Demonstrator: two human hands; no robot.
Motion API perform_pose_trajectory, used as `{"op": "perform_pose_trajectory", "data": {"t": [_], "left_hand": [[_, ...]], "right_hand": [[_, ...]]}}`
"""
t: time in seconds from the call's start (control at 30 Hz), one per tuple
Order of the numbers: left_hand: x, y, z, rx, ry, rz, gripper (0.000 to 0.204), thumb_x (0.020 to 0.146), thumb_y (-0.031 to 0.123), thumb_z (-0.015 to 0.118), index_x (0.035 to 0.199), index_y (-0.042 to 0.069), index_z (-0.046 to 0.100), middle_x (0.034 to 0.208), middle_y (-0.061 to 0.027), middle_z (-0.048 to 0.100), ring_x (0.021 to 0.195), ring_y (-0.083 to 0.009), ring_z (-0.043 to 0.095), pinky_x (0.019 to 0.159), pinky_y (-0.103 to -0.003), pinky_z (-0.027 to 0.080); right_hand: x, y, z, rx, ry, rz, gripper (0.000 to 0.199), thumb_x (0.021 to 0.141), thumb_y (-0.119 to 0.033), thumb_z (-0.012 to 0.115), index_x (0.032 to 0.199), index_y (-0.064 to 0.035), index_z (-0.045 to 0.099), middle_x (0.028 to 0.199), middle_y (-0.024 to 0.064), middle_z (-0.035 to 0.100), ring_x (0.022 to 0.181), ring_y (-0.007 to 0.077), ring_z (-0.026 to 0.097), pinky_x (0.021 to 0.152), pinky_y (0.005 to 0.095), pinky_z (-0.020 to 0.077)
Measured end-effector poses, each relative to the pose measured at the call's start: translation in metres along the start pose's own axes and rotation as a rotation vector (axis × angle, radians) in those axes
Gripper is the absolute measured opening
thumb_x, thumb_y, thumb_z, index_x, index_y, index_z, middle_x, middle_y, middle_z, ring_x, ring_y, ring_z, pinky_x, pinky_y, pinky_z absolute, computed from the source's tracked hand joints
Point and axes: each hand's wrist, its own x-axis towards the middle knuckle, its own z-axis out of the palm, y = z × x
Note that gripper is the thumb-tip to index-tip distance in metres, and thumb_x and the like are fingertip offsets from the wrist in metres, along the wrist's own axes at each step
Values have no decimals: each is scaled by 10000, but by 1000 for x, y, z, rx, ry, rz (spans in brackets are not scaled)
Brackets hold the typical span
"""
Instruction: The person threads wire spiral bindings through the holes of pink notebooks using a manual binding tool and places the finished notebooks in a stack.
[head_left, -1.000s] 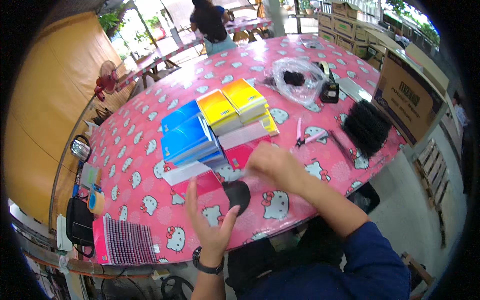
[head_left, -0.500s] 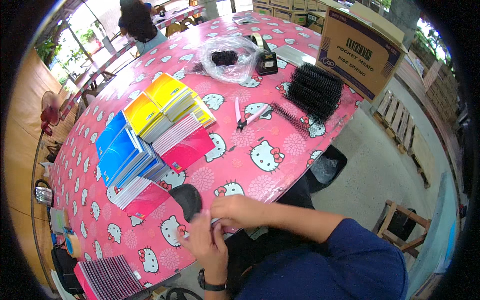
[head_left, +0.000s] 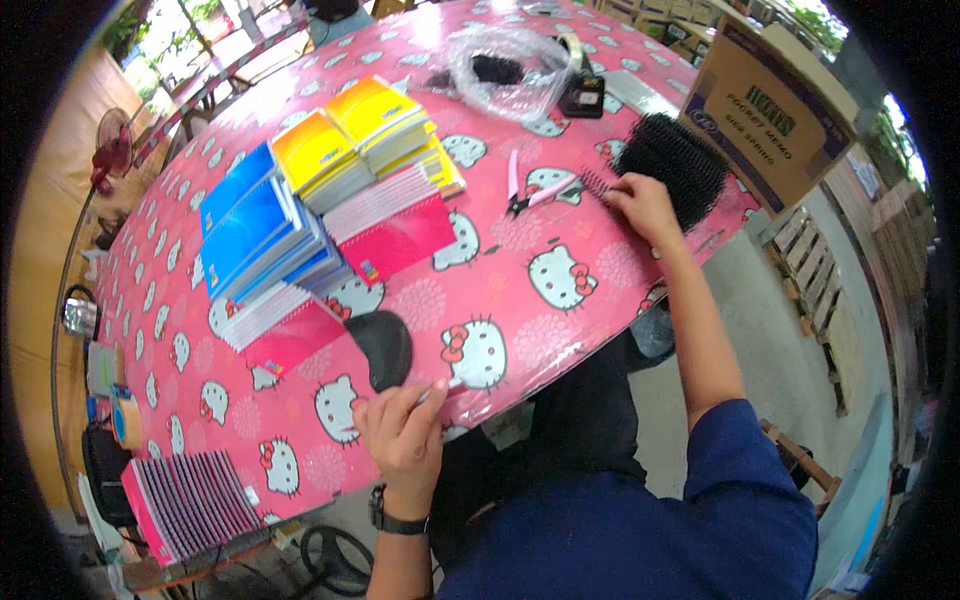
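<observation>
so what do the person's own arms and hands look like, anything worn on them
Both hands are bare, no gloves. The left hand has a dark wristwatch with a black strap. The right hand has a bare forearm, with a dark blue sleeve covering the upper arm.

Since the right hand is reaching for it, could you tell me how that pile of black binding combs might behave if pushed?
The pile of black binding combs looks light and springy, so it would probably slide easily on the glossy tablecloth. The loose combs may tangle or scatter. The right hand touches its edge.

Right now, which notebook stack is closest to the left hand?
The pink stack beside the black oval pad, just above the left hand; the blue and yellow stacks lie farther up the table.
</observation>
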Motion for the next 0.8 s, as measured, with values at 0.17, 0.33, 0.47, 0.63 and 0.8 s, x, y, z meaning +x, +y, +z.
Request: {"op": "perform_pose_trajectory", "data": {"t": [0.17,0.33,0.47,0.63,0.8], "left_hand": [[4,3,1,-21,11,16,222,685,15,695,889,103,701,856,-27,638,803,-203,563,761,-320,386],[-4,-5,-4,-34,23,-41,187,704,32,710,883,78,679,855,-38,644,803,-209,572,766,-324,393],[2,0,0,-54,35,-35,188,702,44,722,880,73,667,852,-45,647,808,-212,579,770,-327,395],[2,1,1,-100,39,-55,210,698,67,721,898,95,663,850,-13,631,815,-194,566,755,-321,362],[3,3,0,-82,31,-67,201,691,70,734,871,94,647,844,-23,640,810,-190,584,763,-321,365]], "right_hand": [[-2,-13,-28,-153,151,-4,212,815,-128,540,997,-26,578,867,175,635,823,314,624,746,378,476],[-73,-141,-21,462,-472,-248,454,831,-23,453,1283,-39,412,1064,127,512,914,200,528,710,299,456],[-117,-167,8,538,-612,-487,247,832,-48,597,1078,-25,600,887,66,626,826,167,591,728,284,464],[-129,-176,27,757,-660,-463,185,754,-10,658,934,-20,618,889,104,625,853,252,602,755,331,475],[-130,-177,29,770,-692,-557,205,731,42,659,926,-18,640,868,73,609,845,197,587,759,307,460]]}}
